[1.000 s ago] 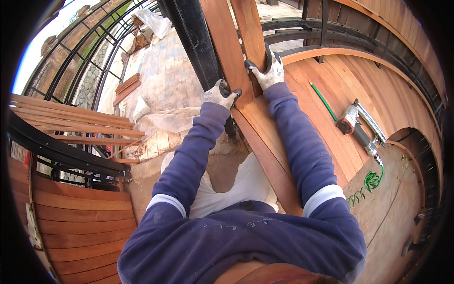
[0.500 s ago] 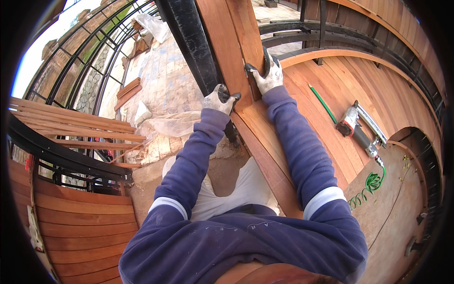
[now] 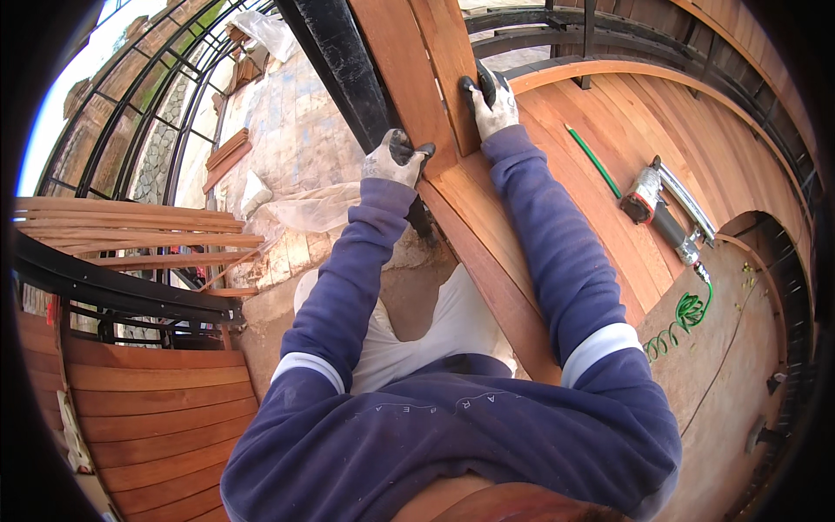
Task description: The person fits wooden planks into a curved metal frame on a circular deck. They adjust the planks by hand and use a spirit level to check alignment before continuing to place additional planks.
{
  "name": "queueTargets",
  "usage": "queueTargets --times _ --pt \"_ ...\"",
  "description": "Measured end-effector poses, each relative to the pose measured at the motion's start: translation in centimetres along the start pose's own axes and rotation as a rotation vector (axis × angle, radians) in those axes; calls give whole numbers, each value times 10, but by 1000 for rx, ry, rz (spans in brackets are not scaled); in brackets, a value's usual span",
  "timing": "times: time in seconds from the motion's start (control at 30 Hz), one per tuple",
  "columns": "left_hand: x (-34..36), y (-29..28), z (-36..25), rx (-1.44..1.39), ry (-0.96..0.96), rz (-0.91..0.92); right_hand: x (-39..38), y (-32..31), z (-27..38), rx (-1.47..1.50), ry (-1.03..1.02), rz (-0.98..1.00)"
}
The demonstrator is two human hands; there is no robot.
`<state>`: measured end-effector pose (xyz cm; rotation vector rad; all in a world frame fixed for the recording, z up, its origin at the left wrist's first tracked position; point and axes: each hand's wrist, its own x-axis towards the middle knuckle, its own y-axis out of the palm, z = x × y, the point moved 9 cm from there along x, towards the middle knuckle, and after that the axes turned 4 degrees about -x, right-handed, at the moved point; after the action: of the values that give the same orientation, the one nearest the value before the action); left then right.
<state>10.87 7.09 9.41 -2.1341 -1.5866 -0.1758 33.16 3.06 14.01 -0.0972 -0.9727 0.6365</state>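
One wide board (image 3: 407, 78) and one narrow board (image 3: 448, 52), beside a black beam (image 3: 335, 70), presumably stiff and moderately weighty, best held by their outer edges, where left hand (image 3: 396, 158) and right hand (image 3: 493, 103) respectively clasp, fingers curled.

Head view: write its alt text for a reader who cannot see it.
A gloved left hand holds the left wooden board, and a gloved right hand holds the right board beside it. A green pencil and a nail gun lie on planks to the right, a coiled green hose running from the gun.
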Motion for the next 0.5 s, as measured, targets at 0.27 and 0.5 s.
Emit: queueTargets --times 0.27,0.5 --pt "-3 -1 -6 81 28 9 1 3 -8 44 13 21" --pt "0 4 -1 -87 -66 77 5 5 -16 44 47 34"
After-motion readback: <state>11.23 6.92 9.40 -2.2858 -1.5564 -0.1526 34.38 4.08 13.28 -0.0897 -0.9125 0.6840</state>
